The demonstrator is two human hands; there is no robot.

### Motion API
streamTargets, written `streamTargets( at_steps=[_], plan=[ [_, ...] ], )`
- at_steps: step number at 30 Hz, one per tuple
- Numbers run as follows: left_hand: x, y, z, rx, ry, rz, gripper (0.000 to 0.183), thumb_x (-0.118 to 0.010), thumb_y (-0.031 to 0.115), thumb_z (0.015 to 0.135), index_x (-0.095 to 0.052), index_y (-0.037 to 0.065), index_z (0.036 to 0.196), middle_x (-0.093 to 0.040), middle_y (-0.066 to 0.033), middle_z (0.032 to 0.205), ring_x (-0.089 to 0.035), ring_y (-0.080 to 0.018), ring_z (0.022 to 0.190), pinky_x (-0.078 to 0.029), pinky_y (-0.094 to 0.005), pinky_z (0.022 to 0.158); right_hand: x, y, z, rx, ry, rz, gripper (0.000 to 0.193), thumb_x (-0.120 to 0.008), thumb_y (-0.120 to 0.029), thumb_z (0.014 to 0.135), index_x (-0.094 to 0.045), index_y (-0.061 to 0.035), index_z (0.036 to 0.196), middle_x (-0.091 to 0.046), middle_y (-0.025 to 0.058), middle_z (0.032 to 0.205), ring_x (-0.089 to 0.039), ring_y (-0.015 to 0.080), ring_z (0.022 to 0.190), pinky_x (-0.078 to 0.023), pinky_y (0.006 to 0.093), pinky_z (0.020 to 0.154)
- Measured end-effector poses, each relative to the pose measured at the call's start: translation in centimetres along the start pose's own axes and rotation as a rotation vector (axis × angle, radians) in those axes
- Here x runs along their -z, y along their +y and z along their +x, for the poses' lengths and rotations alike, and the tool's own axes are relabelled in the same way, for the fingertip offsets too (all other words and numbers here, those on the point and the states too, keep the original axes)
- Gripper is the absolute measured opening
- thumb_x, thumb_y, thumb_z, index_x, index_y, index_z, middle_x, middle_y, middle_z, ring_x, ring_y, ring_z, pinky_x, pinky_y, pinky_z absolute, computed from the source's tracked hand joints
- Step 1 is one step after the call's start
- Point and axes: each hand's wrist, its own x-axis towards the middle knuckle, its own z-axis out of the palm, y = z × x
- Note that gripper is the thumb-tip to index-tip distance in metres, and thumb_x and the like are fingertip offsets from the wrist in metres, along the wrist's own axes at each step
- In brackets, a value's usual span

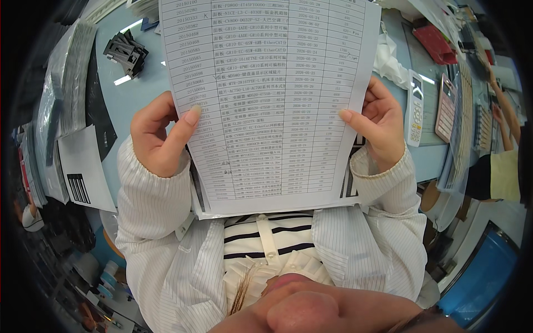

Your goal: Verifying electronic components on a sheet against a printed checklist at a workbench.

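A stack of white paper sheets [266,83], its top one printed with a table, is held up in front of me by both hands. My left hand [161,133] grips the left edge, thumb lying on the printed face and fingers curled behind. On the right edge my right hand [380,125] pinches the sheets the same way, its thumb on top. A few pen marks show among the printed rows. Beneath the lower edge, corners of further sheets with dark bar patterns stick out at both sides.
Black plastic parts [126,54] lie on the pale table at the left. Stacked clear-wrapped sheets [66,83] line the far left. To the right are a white remote-like device [414,108], a pink calculator [446,108], a red object [434,44] and crumpled white tissue [390,58]. Another person's arm [502,94] shows farther right.
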Motion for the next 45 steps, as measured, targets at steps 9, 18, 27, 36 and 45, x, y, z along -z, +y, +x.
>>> streamTargets(
  at_steps=[9,18,27,36,45],
  plan=[
    [-0.11,-0.01,0.05,0.01,-0.01,0.021,0.019,-0.054,0.011,0.08,-0.055,-0.007,0.087,-0.06,-0.008,0.078,-0.054,-0.0118,0.069,-0.042,-0.0243,0.066,0.16,0.01,-0.14,0.008,0.008,0.01,0.051,-0.062,0.002,0.067,-0.041,0.0053,0.113,-0.055,0.0139,0.104,-0.055,0.0168,0.094,-0.042,0.0275,0.083],
    [0.03,-0.33,-0.02,0.026,-0.042,-0.023,0.023,-0.053,0.012,0.08,-0.054,-0.007,0.094,-0.06,-0.0086,0.083,-0.055,-0.0126,0.072,-0.042,-0.0247,0.068,0.08,-0.06,-0.11,0.014,0.019,0.035,0.05,-0.063,0.002,0.067,-0.041,0.0052,0.112,-0.055,0.0135,0.103,-0.055,0.0162,0.092,-0.043,0.0266,0.082],
    [0.1,-0.18,0.13,0.099,-0.112,0.006,0.026,-0.055,0.013,0.078,-0.053,-0.006,0.095,-0.06,-0.0077,0.082,-0.054,-0.0118,0.071,-0.042,-0.0246,0.067,0.53,0.15,-0.06,0.054,0.065,0.047,0.047,-0.063,0.002,0.069,-0.042,0.0045,0.111,-0.055,0.0121,0.103,-0.054,0.0162,0.095,-0.041,0.0273,0.084],
    [-0.06,0.0,0.05,0.123,-0.103,-0.005,0.025,-0.055,0.012,0.079,-0.054,-0.007,0.095,-0.061,-0.0092,0.083,-0.056,-0.0131,0.071,-0.043,-0.0253,0.067,0.44,0.18,-0.03,0.07,0.075,0.047,0.046,-0.063,0.002,0.069,-0.043,0.0045,0.11,-0.055,0.0123,0.103,-0.053,0.0162,0.095,-0.041,0.0272,0.084],
    [-0.2,0.05,0.07,0.112,-0.098,-0.022,0.024,-0.054,0.009,0.079,-0.053,-0.007,0.096,-0.061,-0.0101,0.084,-0.057,-0.0141,0.074,-0.044,-0.0255,0.069,0.42,0.14,0.0,0.067,0.066,0.08,0.046,-0.063,0.002,0.069,-0.043,0.0045,0.109,-0.055,0.0123,0.103,-0.053,0.0158,0.094,-0.042,0.0267,0.083]
  ],
)
